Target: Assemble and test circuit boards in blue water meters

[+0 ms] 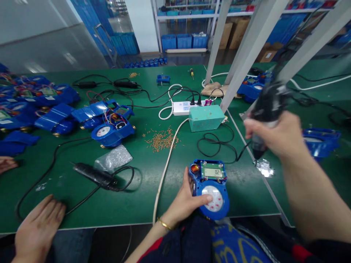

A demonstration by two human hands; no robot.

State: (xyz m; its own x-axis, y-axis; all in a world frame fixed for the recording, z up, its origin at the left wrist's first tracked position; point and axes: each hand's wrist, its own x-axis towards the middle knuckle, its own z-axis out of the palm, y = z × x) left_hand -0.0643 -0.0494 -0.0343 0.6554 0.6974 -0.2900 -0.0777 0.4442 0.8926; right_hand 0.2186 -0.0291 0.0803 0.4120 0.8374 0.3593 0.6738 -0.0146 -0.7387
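My left hand (pixel 188 200) grips the left side of a blue water meter (pixel 211 187) at the near table edge, thumb on its white dial. The meter's cover is off, showing a green circuit board with a small display. My right hand (pixel 275 136) is raised to the right of the meter, closed round a black electric screwdriver (pixel 267 109), which is blurred by motion. The screwdriver's tip points down at a small shiny bag (pixel 264 168) on the table.
A co-worker's hand (pixel 38 226) lies flat at the near left edge, another hand (pixel 7 163) at the far left. Nearby lie a second black screwdriver (pixel 94 176), a screw pile (pixel 161 139), a teal box (pixel 206 117), a power strip (pixel 182 108), several blue meters (pixel 112 131) and white frame posts (pixel 248 51).
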